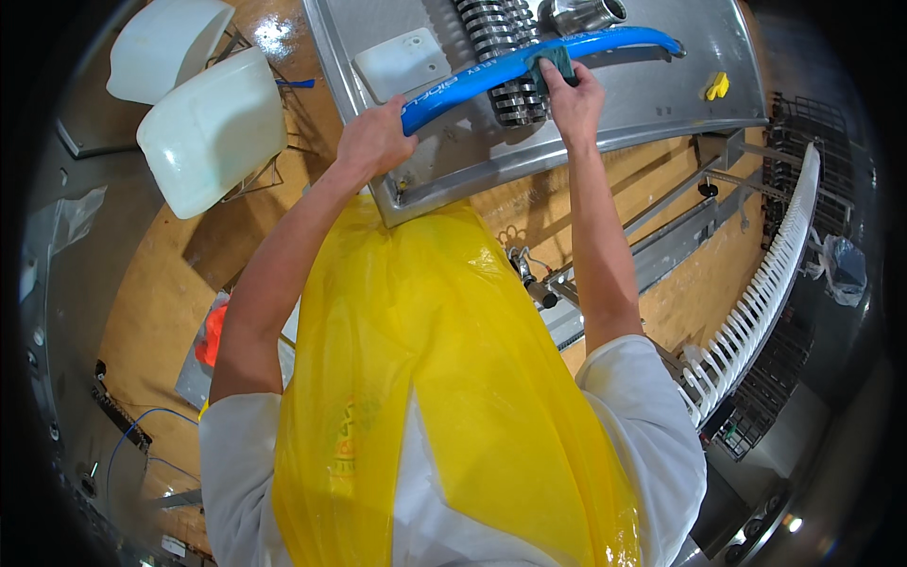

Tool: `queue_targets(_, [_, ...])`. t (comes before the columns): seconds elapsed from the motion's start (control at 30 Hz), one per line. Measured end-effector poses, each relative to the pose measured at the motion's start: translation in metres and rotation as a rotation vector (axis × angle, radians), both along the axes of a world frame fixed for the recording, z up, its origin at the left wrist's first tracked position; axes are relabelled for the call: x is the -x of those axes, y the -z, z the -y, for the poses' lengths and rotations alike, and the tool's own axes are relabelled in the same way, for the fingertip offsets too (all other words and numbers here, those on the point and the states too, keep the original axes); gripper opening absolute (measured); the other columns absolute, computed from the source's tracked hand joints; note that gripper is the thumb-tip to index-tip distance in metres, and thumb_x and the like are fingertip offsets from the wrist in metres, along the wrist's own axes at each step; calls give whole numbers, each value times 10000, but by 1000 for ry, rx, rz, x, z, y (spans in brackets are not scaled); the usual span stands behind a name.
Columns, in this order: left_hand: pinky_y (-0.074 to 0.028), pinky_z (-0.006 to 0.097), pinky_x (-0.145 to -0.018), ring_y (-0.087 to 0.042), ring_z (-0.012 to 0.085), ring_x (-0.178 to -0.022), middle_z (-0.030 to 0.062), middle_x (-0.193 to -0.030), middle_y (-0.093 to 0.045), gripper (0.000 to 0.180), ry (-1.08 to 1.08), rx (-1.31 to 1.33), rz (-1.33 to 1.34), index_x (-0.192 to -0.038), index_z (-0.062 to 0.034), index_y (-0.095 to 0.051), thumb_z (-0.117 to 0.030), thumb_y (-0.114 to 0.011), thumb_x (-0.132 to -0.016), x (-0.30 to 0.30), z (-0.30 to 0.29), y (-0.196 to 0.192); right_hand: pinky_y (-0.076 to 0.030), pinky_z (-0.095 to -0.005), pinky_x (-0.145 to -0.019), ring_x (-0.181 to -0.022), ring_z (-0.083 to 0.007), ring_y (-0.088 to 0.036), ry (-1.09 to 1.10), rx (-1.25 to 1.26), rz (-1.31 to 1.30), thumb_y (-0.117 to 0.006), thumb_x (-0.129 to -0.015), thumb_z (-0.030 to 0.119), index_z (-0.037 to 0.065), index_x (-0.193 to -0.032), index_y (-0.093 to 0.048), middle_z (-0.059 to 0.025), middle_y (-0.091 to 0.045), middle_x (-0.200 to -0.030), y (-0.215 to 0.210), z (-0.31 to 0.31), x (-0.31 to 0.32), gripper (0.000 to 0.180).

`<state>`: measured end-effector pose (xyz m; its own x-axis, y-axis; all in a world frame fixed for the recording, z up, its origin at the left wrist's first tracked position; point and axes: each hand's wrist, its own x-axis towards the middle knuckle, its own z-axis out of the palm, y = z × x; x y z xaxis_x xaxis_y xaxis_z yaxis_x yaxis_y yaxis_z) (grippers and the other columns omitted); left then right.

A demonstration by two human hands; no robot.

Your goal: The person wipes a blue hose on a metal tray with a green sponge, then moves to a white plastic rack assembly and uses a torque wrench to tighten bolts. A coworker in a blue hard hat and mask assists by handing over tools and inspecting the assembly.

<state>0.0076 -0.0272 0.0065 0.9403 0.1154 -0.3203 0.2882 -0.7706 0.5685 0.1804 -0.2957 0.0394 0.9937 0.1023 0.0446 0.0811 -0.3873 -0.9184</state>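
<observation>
A thick blue hose point(472, 80) stretches across above a metal table point(652, 109), curving down at its far right end. My left hand point(376, 142) is closed around the hose's near left end. My right hand point(574, 102) pinches a dark green scouring pad point(550, 66) and presses it against the middle of the hose. Beneath the hose lies a stack of ridged metal rollers point(520, 104), partly hidden by it. A white plastic plate point(402, 64) rests on the table to the left, and a shiny metal tube fitting point(586, 16) lies beyond the hose.
A small yellow object point(718, 86) sits at the table's right. Two white plastic tubs point(213, 132) stand on the left. Metal framework point(675, 241) extends below the table, with a long white finned strip point(770, 293) farther right. I wear a yellow apron point(397, 302).
</observation>
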Motion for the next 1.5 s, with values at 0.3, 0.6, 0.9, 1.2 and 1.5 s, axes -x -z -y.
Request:
queue_targets(0.3, [-592,539,-977,-749,457,-1085,273,-1118,-778,562,5,-6,-26,-1385,-30,-628,-295,-743,-902,-7,-2,3,-599,-392,-825,-837,-294,-776,-117,542,183,-846,-859,369,13,-1110,-809,-181,-805,-907,-18,-33,-15,437])
queue_targets(0.6, [-599,531,-960,-756,442,-1071,268,-1106,-781,521,-7,19,-38,-1343,-35,-645,-286,-727,-893,-8,-2,3,-603,-383,-887,-903,-336,-784,-232,601,139,-846,-809,399,9,-1136,-808,-196,-812,-972,-23,-41,-24,510])
queue_targets(0.9, [-586,545,-978,-746,466,-1077,282,-1143,-771,617,-6,29,-108,-1428,-41,-610,-300,-746,-884,-9,-4,-4,-603,-403,-813,-815,-319,-769,-207,566,155,-867,-767,389,9,-1041,-812,-179,-796,-871,-20,-42,-42,472])
queue_targets(1.2, [-587,550,-961,-743,475,-1061,286,-1113,-771,590,-25,55,-45,-1409,-29,-616,-279,-738,-888,-6,-5,-1,-593,-405,-781,-737,-316,-714,-216,546,196,-860,-781,345,11,-984,-774,-179,-743,-795,-21,-43,-34,401])
queue_targets(1.5, [-596,542,-944,-751,466,-1042,276,-1100,-776,536,-33,57,-23,-1355,-24,-646,-269,-741,-887,-5,-5,1,-593,-387,-751,-709,-242,-702,-224,518,214,-883,-778,329,20,-999,-784,-127,-739,-774,-18,-34,-46,392])
